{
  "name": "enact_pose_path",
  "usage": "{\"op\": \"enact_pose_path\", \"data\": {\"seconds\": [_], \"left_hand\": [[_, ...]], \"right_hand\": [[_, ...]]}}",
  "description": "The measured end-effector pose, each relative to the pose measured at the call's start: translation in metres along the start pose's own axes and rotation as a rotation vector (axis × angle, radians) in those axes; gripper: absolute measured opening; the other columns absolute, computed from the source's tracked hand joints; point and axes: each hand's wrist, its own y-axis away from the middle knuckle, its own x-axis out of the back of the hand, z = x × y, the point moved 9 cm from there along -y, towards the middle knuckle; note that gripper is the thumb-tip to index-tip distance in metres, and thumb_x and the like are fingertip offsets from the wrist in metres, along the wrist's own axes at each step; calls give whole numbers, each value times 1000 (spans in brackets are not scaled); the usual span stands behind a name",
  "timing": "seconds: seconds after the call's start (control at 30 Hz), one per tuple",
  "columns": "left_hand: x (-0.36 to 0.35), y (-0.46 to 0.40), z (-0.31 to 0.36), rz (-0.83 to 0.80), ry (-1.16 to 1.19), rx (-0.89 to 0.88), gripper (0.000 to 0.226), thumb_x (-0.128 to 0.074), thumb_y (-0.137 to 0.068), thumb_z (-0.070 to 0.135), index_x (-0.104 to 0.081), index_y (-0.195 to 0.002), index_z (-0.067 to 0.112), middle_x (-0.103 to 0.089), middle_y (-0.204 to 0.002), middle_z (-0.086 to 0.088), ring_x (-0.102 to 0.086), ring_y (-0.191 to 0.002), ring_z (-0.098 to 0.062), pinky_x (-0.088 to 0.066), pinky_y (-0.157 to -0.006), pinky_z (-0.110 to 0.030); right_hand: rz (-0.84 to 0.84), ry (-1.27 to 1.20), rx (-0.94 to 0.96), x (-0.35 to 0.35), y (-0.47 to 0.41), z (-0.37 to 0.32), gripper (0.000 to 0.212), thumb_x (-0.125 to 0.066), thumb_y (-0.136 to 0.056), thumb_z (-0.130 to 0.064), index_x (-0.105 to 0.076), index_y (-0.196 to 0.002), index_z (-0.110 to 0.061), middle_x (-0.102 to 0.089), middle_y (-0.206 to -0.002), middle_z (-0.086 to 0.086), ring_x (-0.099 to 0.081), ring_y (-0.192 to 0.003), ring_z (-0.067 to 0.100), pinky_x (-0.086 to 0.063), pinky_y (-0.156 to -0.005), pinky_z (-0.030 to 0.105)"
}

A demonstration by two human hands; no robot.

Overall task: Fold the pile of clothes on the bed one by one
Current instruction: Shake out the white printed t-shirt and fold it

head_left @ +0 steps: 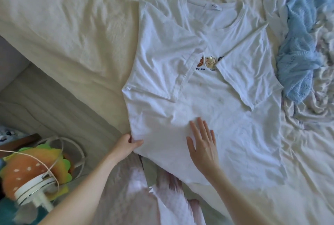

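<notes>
white T-shirt (207, 83) is spread near the bed's (72, 25) front edge, sleeves folded in | left hand (127, 145) pinches its lower-left hem corner | right hand (203, 143) is pressed flat, fingers straight | risk: hem pulled unevenly, sleeves displaced

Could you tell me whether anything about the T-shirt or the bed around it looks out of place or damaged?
Nothing looks damaged. The white T-shirt lies face up with both sleeves folded inward, though faint smudges mark its front below the printed motif. The left hand pinches its side edge; the right hand lies flat on it.
</notes>
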Motion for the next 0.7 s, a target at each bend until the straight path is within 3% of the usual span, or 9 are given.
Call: {"op": "enact_pose_path", "data": {"seconds": [0.17,0.27,0.4,0.47,0.57,0.7], "left_hand": [[-24,24,-35,42,14,42,16,-67,-87,21,-60,-102,20,-65,-93,13,-60,-86,-4,-45,-69,-17],[-37,42,-51,88,4,62,19,-69,-85,16,-57,-100,18,-62,-92,9,-58,-84,-9,-44,-72,-23],[-46,70,-75,249,-67,81,16,-68,-86,13,-53,-84,6,-54,-79,-4,-52,-79,-20,-38,-61,-26],[-55,84,-93,278,-89,101,21,-66,-88,19,-56,-94,1,-55,-90,-8,-53,-85,-24,-37,-68,-31],[-67,112,-114,403,41,48,26,-64,-90,20,-62,-104,-2,-62,-95,-12,-58,-84,-26,-42,-71,-33],[-82,144,-132,470,493,-52,30,-60,-92,19,-56,-119,7,-62,-116,-5,-59,-105,-19,-45,-96,-43]], "right_hand": [[71,-53,-105,1,44,61,45,-48,-98,-22,-43,-141,-13,-29,-153,8,-20,-144,26,-13,-118,44],[190,-63,-164,13,68,107,42,-54,-94,-15,-49,-135,-6,-39,-147,16,-32,-139,33,-24,-114,51],[286,-37,-284,27,91,186,42,-52,-95,-18,-47,-135,-5,-39,-146,17,-30,-139,33,-22,-113,50],[312,-53,-381,33,101,227,45,-51,-94,-18,-44,-137,-6,-37,-148,16,-28,-139,32,-19,-113,50],[331,-119,-527,39,119,283,51,-49,-94,-21,-36,-141,-8,-33,-149,14,-27,-139,32,-20,-112,50],[278,-444,-764,19,140,346,56,-50,-93,-28,-34,-140,-1,-41,-141,22,-40,-128,37,-34,-102,46]]}}
